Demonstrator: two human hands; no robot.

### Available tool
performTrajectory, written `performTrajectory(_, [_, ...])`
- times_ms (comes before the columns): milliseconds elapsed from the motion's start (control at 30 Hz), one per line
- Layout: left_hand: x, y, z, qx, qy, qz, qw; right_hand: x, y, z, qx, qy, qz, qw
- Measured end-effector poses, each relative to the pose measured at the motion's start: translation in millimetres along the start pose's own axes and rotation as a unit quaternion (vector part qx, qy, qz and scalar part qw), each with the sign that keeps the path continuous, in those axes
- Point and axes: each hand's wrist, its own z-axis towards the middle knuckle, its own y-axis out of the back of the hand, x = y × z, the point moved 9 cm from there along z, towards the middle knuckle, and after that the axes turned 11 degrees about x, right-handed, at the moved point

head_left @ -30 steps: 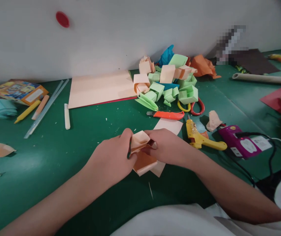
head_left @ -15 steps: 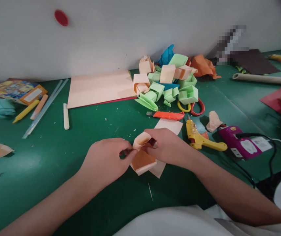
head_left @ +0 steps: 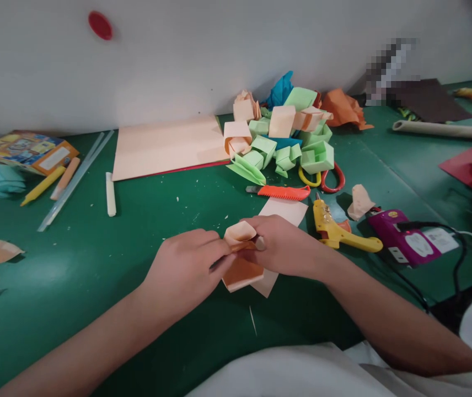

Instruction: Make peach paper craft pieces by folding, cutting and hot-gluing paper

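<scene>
Between my hands is a folded peach paper piece, with a curled flap at its top and an open, box-like lower part. My left hand pinches its left side, thumb and fingers pressed together. From the right, my right hand grips the same paper near the top; some of its fingertips are hidden behind the folds. A flat pale peach sheet lies under the right hand. Just beyond it is an orange utility knife.
A pile of folded green and peach paper pieces stands at the back. To the right lie scissors, a yellow glue gun and a purple power strip with cables. Glue sticks and crayons lie left.
The curled flap at the top of the paper has been pressed down flatter. My left hand's fingers have closed in tighter, and the gap between thumb and finger has narrowed.
</scene>
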Motion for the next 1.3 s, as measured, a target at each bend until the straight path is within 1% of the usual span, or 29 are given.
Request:
performTrajectory(67, [4,-2.2,1,0.018,0.025,-0.002,1.000,-1,-1,1,-0.002,-0.001,-0.013,1.000])
performTrajectory(200, [23,-1.1,0,0.045,0.130,-0.027,0.990,-4,0,0,-0.021,-0.024,-0.069,0.997])
performTrajectory(233, [26,-1.9,0,0.055,0.146,-0.036,0.987,-4,1,0,-0.027,-0.030,-0.084,0.996])
performTrajectory(300, [27,-5.5,1,0.079,0.150,-0.054,0.984,-3,2,0,-0.035,-0.036,-0.103,0.993])
performTrajectory(367, [24,-10.0,3,0.104,0.132,-0.060,0.984,-1,2,1,-0.037,-0.032,-0.112,0.993])
performTrajectory(433, [21,-13.1,5,0.121,0.119,-0.058,0.984,0,1,1,-0.034,-0.031,-0.113,0.993])
performTrajectory(567, [20,-16.3,4,0.145,0.122,-0.050,0.981,1,-1,1,-0.022,-0.031,-0.111,0.993])
performTrajectory(633, [19,-14.6,2,0.141,0.122,-0.026,0.982,3,-3,0,-0.015,-0.026,-0.105,0.994])
performTrajectory(700, [16,-10.0,0,0.118,0.113,-0.012,0.987,3,-3,-1,-0.009,-0.030,-0.090,0.995])
performTrajectory(800, [11,-3.5,0,0.084,0.098,-0.022,0.991,2,-1,-4,-0.014,-0.052,-0.092,0.994])
performTrajectory(867, [11,-4.5,1,0.096,0.108,-0.018,0.989,3,-1,-4,-0.016,-0.061,-0.115,0.991])
performTrajectory(1000, [15,-11.3,4,0.148,0.147,0.011,0.978,6,-5,-3,-0.011,-0.053,-0.147,0.988])
performTrajectory(1133, [16,-10.7,5,0.146,0.151,0.024,0.977,8,-3,-2,-0.032,-0.048,-0.126,0.990])
performTrajectory(1200, [16,-7.3,5,0.129,0.155,0.038,0.979,10,1,-2,-0.052,-0.039,-0.125,0.990])
performTrajectory(1233, [15,-3.8,4,0.110,0.155,0.042,0.981,10,3,-2,-0.059,-0.038,-0.127,0.989])
performTrajectory(1267, [13,1.1,3,0.085,0.145,0.047,0.985,10,4,-3,-0.064,-0.039,-0.128,0.989])
performTrajectory(1300, [7,7.3,3,0.051,0.122,0.055,0.990,10,5,-3,-0.068,-0.041,-0.125,0.989])
